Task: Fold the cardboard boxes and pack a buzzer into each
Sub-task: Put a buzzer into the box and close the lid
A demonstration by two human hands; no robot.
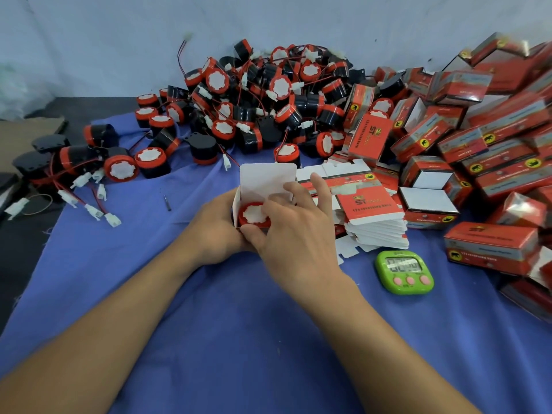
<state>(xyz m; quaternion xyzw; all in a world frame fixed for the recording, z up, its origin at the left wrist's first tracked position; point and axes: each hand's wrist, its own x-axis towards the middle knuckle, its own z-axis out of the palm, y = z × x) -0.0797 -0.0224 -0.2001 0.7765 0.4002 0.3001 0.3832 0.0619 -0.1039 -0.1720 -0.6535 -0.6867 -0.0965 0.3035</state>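
Observation:
A small cardboard box (263, 180) stands open in the middle of the blue cloth, its white lid flap upright. A red-and-white buzzer (254, 214) sits inside it, face towards me. My left hand (213, 231) grips the box from the left side and below. My right hand (294, 225) holds the box's right side, thumb at the front lower edge and fingers over the open top. A stack of flat unfolded boxes (370, 216) lies just right of my hands. A big heap of loose buzzers (254, 106) with red wires and white plugs fills the back.
Folded red boxes (478, 150) pile up along the right side. A green digital timer (404, 271) lies on the blue cloth (209, 324) right of my right forearm. Loose buzzers and plugs (89, 174) spread at the left. A small dark screw-like piece (168, 203) lies nearby.

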